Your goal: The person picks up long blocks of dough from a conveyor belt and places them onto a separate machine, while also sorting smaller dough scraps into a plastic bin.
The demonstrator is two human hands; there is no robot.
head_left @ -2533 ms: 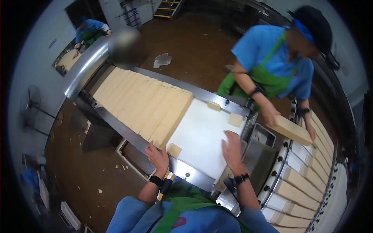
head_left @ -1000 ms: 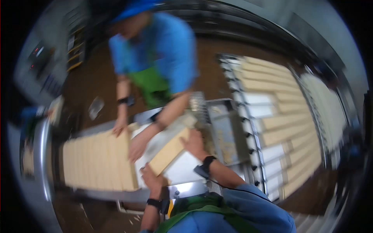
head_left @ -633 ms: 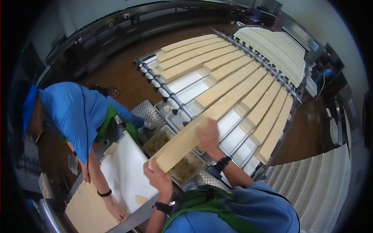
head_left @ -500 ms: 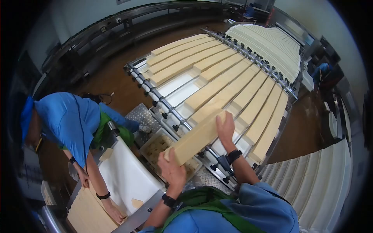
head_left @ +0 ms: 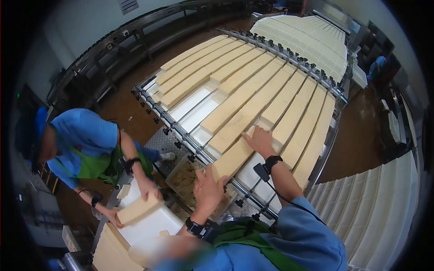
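I hold a long pale block by both ends as it rests in a lane of the roller rack. My left hand grips its near end at the rack's edge. My right hand presses on its far end, next to the blocks lying further along that lane. Both wrists carry black bands.
Many long pale blocks fill the rack's lanes; some lanes show white gaps. A bin of scraps sits below the rack's near edge. At left a co-worker in blue with a green apron lifts a block off the white belt.
I have swung the block from the white belt over to the rack and lowered it into a lane. The co-worker has picked up another block.
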